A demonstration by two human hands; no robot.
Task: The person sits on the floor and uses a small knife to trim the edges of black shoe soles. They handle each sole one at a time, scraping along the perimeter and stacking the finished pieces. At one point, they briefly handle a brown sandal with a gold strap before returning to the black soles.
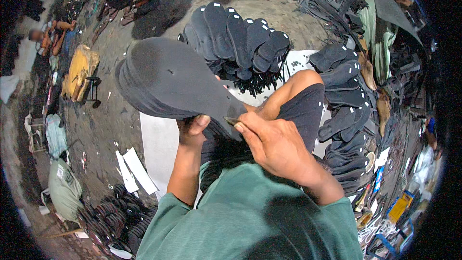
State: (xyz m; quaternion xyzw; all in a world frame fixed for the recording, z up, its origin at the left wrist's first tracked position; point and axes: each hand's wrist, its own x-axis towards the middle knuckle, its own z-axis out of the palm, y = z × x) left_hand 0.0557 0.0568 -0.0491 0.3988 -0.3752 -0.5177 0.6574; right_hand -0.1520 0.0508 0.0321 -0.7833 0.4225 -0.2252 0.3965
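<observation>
Stack (169, 78) of dark soles held up in front of the torso, left of centre, over the lap. Long axis diagonal: broad end points far left, narrow end near right. Broad face up, slightly fanned edges on the left side. Left hand (194, 128) closed on its near edge, thumb showing. Right hand (280, 143) pinching a small pointed tool (231, 120), tip to the left, at the narrow end. More soles (237, 38) fanned out on the far side.
</observation>
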